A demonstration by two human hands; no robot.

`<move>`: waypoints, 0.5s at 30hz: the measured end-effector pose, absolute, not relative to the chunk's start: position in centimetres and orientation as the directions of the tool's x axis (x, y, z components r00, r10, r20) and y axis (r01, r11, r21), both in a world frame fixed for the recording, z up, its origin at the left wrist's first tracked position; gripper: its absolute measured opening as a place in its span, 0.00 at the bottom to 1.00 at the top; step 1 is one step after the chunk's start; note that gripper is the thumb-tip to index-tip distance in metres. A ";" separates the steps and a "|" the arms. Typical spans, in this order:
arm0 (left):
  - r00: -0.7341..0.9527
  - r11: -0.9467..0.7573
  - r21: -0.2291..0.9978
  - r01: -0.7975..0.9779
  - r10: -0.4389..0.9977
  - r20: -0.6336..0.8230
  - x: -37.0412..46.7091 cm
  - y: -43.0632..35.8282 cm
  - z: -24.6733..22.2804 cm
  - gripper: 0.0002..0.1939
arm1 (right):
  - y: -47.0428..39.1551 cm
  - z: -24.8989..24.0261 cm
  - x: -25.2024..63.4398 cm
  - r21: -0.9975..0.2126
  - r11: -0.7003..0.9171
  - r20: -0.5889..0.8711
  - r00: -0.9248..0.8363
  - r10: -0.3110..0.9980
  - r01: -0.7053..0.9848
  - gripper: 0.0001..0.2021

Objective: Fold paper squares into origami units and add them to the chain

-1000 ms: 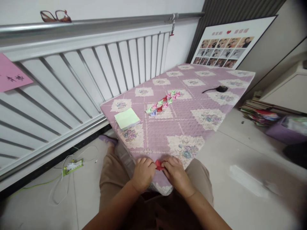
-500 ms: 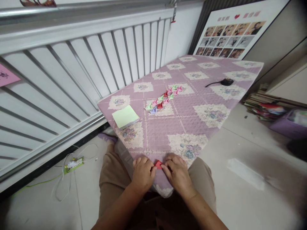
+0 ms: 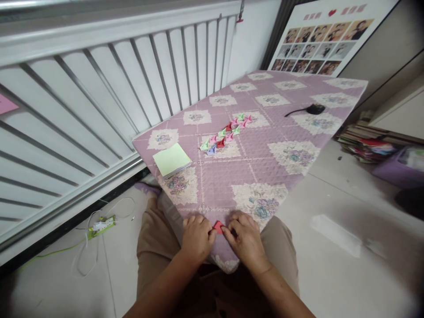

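Note:
A small piece of red folded paper (image 3: 218, 227) lies at the near edge of a table covered with a purple quilted cloth (image 3: 251, 150). My left hand (image 3: 197, 236) and my right hand (image 3: 243, 237) both pinch it with their fingertips, pressing it onto the cloth. Most of the paper is hidden by my fingers. Farther up the table, a row of several small folded paper pieces (image 3: 227, 134) in pink, green, red and purple runs diagonally. A stack of light green square paper (image 3: 172, 160) rests at the table's left corner.
A small black object with a cord (image 3: 313, 108) lies at the far right of the table. White railing (image 3: 99, 97) runs along the left. A framed photo board (image 3: 324, 39) leans at the back. Books and a purple box (image 3: 380, 152) sit on the floor right; cables (image 3: 99, 225) lie left.
The camera tipped slightly downward, so the scene shifted up in view. My hands stay on the red paper, fingers shifting a little closer together over it.

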State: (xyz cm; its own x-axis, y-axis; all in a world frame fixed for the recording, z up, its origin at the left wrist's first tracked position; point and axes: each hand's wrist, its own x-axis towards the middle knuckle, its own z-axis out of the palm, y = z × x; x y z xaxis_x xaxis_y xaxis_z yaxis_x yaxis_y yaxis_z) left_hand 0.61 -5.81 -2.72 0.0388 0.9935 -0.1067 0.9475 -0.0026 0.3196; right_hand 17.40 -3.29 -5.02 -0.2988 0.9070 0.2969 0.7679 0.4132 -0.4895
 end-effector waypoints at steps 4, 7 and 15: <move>0.035 -0.004 0.342 0.940 0.996 -0.085 0.5 -5.8 -2.8 0.08 | -3.4 -5.1 17.3 -0.480 0.401 0.296 -0.287 0.911 0.780 0.11; 0.039 -0.008 0.386 0.923 0.997 -0.073 0.2 -5.9 -2.9 0.06 | -3.7 -5.0 17.3 -0.476 0.393 0.288 -0.283 0.915 0.787 0.08; 0.220 -0.210 0.359 0.909 0.975 0.014 -0.1 -6.0 -3.6 0.09 | -3.6 -4.9 17.5 -0.501 0.427 0.299 -0.312 0.902 0.753 0.05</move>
